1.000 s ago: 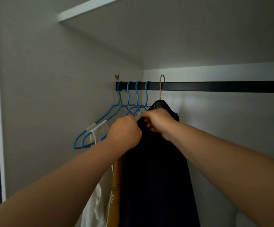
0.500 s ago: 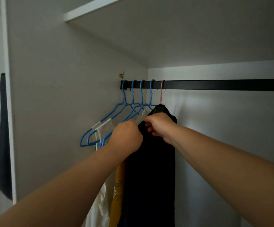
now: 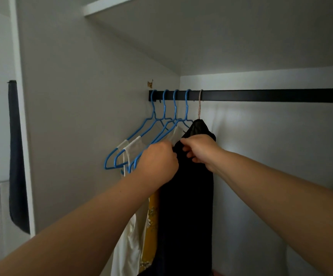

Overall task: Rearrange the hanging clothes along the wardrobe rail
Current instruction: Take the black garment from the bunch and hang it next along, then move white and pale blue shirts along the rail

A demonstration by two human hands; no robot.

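Blue hangers [image 3: 157,128]: four; pink hanger [image 3: 200,104]: one.

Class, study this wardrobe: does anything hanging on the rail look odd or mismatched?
One pinkish hanger holding the black garment differs from the four blue wire hangers, all bunched at the black rail's left end.

One black rail [image 3: 261,96] runs across the wardrobe. Five hangers hook over its left end: four blue hangers [image 3: 153,124] and one pinkish hanger [image 3: 200,105] on their right. Three garments hang there: one white [image 3: 130,242], one yellow [image 3: 151,232] and one black garment [image 3: 189,206]. Two hands reach in, the left hand [image 3: 158,163] and the right hand [image 3: 200,149]. One dark cloth [image 3: 16,156] hangs far left.
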